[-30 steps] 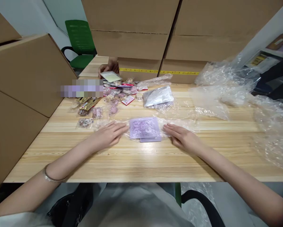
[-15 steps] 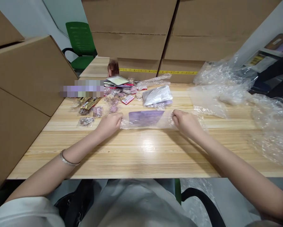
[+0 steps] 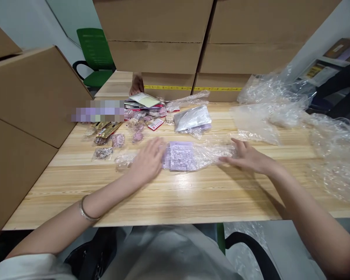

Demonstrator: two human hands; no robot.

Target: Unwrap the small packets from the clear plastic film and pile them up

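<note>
A flat purple packet (image 3: 181, 153) lies in front of me, covered by clear bubble wrap (image 3: 211, 153) that sticks out on both sides. My left hand (image 3: 148, 161) lies flat over the wrap's left part, its fingers stretched out and slightly blurred at the tips. At the wrap's right end is my right hand (image 3: 249, 157), thumb and fingers apart; whether the fingertips touch the film I cannot tell. Just behind the packet sits a silvery wrapped parcel (image 3: 192, 118). Small bags of pink pieces (image 3: 118, 140) and dark pieces (image 3: 103, 153) lie beyond my left hand.
A pile of flat packets and cards (image 3: 145, 100) lies at the back left, beside gold packets (image 3: 107, 130). Another person's hand (image 3: 136, 84) shows behind it. Loose bubble wrap (image 3: 332, 155) heaps on the right. Large cardboard boxes (image 3: 163, 56) stand behind and at the left.
Both hands have let go of the stretched wrap edge. The wrap now lies over the purple packet. My left hand has moved right onto it and flattened; my right hand has opened and shifted right.
</note>
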